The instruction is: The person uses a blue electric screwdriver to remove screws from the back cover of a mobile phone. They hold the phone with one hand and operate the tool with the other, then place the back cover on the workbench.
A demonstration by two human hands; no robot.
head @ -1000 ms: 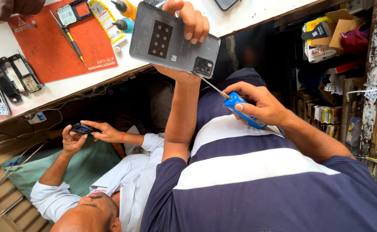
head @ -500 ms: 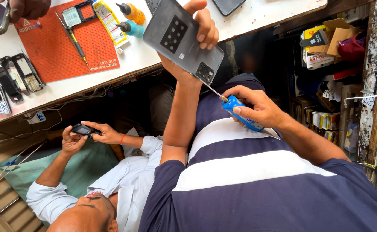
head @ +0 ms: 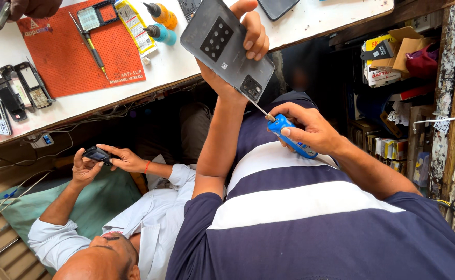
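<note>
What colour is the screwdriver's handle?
Blue, best seen in the head view: the screwdriver handle in the right hand.

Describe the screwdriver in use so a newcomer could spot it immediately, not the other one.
Start at the white workbench along the top, then drop to the grey phone back that the left hand holds up over its edge. The screwdriver is in the right hand, its thin shaft touching the phone's lower corner. Its stubby blue handle sets it apart from the slim yellow-handled driver lying on the red mat.
</note>
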